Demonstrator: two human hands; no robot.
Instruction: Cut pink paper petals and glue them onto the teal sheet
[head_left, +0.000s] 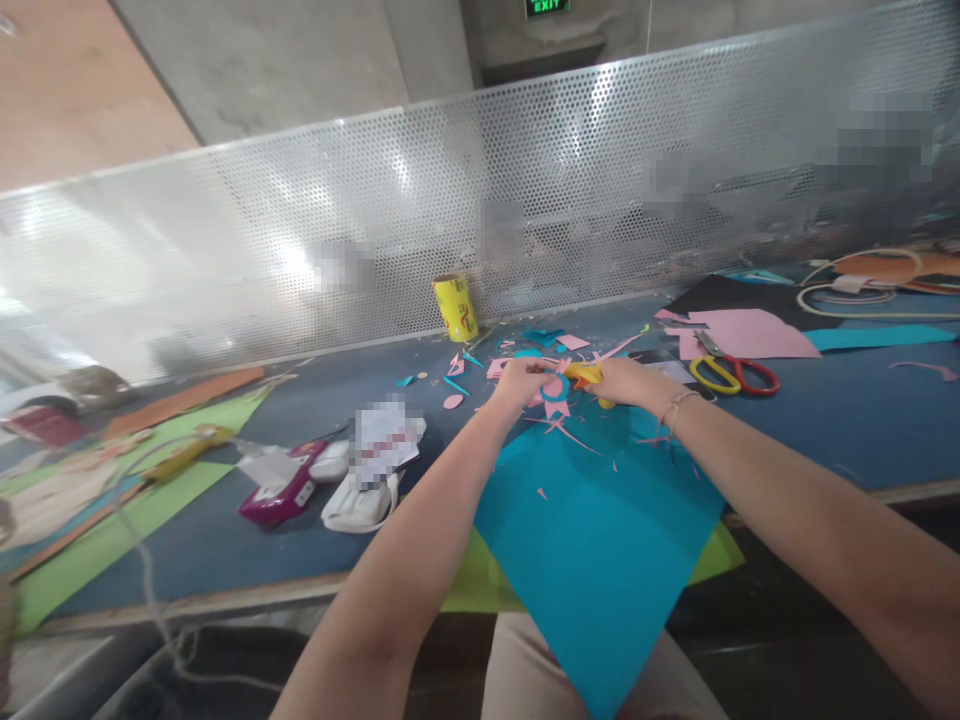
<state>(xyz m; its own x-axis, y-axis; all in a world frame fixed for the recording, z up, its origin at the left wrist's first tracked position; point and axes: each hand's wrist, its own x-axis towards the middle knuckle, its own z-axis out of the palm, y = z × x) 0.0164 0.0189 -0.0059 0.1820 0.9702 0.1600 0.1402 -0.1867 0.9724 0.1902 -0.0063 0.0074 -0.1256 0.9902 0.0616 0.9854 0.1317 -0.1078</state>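
Observation:
My left hand is closed, its fingertips pinched together beside pink paper pieces and a small blue ring. What sits between those fingertips is too small to make out. Close by, my right hand is wrapped around a small yellow object with an orange part; its kind is unclear. Both hands meet over a heap of pink and blue paper scraps. Below them a large blue paper sheet hangs over the table edge onto my lap, with a lime green sheet under it.
Red-and-yellow-handled scissors lie at right by a pink sheet. A yellow can stands against the perforated metal screen. On the left are a purple power strip, a white charger and coloured sheets.

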